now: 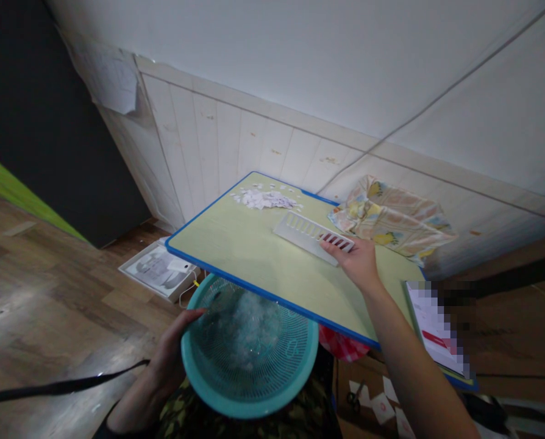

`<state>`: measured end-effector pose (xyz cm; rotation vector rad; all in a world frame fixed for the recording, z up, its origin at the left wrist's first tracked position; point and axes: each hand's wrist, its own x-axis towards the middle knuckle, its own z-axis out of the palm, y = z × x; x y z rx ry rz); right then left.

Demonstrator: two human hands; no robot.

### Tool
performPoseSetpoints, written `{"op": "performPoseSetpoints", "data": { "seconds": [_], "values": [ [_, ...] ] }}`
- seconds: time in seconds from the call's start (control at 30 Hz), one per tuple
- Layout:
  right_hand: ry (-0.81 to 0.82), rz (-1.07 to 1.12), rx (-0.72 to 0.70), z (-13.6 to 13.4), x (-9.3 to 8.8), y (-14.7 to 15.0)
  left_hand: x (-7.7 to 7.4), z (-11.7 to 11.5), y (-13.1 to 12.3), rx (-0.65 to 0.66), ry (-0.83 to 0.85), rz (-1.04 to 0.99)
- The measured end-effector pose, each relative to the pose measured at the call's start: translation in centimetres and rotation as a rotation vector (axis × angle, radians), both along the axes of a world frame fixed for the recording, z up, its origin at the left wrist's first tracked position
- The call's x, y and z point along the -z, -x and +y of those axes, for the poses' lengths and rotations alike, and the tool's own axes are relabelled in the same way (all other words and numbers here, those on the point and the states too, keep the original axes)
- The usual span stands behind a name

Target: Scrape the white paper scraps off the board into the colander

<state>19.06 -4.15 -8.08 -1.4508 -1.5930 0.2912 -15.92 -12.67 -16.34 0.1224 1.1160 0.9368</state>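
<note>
My left hand (174, 341) grips the left rim of a round teal basket (249, 407), which rests over my lap below the table's front edge. Whitish, wispy material (254, 326) lies inside the basket. My right hand (357, 259) is closed on the right end of a flat white slotted piece (302, 238), held over the pale green tabletop (236, 250) with its blue edging. Reddish brown shows through the slots near my fingers. Beyond the slotted piece, a pile of small white paper bits (267, 198) sits at the back of the table.
A patterned cloth (391, 222) stands bunched at the table's back right. A booklet (437, 332) lies at the right edge. On the wooden floor to the left is an open white box (156, 268). Scissors (353, 399) and paper pieces lie below right.
</note>
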Motion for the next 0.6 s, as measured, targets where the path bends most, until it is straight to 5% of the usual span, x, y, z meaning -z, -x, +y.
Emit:
{"op": "performPoseSetpoints", "data": {
  "seconds": [0.6],
  "values": [
    [0.036, -0.073, -0.054, -1.0, -0.7, 0.2, -0.2, 0.0, -0.1, -0.013, -0.023, 0.046]
  ]
}}
